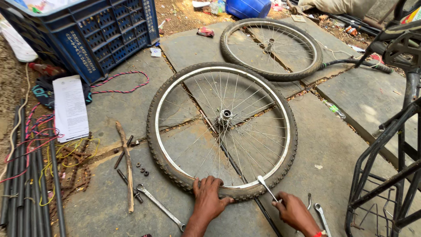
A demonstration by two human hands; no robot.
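A bicycle wheel with a worn tyre lies flat on the stone slabs, its hub at the centre. My left hand presses on the near part of the tyre, fingers spread over the rubber. My right hand grips a slim metal lever, whose flat tip rests at the rim's near edge, just right of my left hand.
A second wheel lies behind. A blue crate stands at top left, a paper sheet beside it. A spanner, wooden stick, bolts and nuts lie left; metal rods far left. A black bicycle frame stands right.
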